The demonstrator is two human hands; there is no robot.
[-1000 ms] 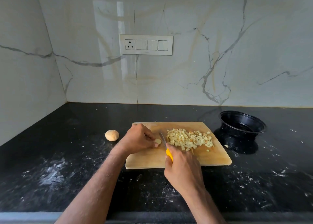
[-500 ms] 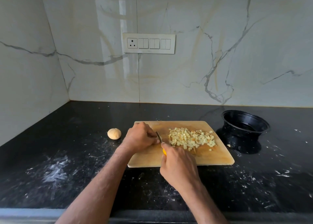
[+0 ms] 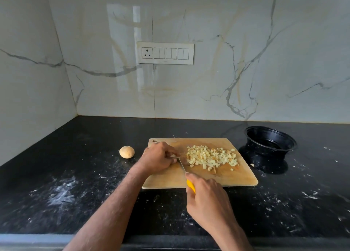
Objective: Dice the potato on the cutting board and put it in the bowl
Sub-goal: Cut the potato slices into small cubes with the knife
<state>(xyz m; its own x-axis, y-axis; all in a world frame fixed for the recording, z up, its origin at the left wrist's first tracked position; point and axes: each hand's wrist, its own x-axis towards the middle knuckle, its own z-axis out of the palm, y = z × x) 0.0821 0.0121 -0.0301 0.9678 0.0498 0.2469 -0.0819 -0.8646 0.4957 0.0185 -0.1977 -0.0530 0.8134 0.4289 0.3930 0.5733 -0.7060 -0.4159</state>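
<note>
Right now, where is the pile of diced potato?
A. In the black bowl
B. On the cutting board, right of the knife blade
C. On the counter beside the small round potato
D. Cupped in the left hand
B. The diced potato lies heaped on the cutting board, just right of the knife held by the right hand; the black bowl holds no dice.

Both bare forearms are reaching forward from the bottom edge. The left hand point(image 3: 159, 156) is lying knuckles up with its fingers curled under, tips tucked out of sight. The right hand point(image 3: 205, 197) is gripping a yellow handle, its forefinger stretching forward along the top.
</note>
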